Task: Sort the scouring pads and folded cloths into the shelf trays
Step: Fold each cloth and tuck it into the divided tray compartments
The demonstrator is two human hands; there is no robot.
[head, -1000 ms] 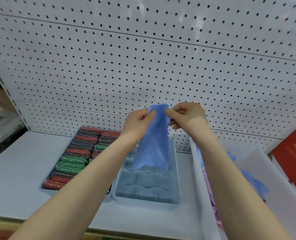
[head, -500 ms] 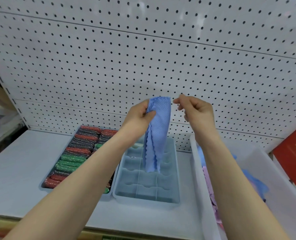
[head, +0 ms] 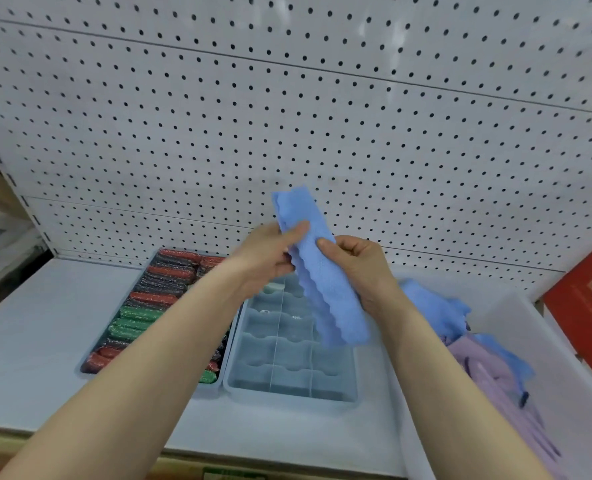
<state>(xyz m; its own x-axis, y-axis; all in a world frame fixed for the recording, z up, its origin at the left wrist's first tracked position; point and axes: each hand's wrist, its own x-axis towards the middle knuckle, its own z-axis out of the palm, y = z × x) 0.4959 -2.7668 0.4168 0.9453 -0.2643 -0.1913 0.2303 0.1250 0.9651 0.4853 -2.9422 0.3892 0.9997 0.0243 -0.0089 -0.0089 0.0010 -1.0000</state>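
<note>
Gripping one folded blue cloth [head: 322, 271], both the left hand [head: 270, 258] and right hand [head: 360, 268] hold it over the bare divided tray [head: 287, 393] at 6 o'clock; pad tray [head: 149, 306] at 9 o'clock looks full, loose cloths [head: 478, 341] at 3 o'clock remain.

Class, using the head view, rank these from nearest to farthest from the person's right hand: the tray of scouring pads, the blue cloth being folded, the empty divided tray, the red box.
1. Blue cloth: gripped by the right hand itself.
2. Empty divided tray: just below and left of it.
3. Tray of scouring pads and red box: far left and far right, too close to call.
</note>
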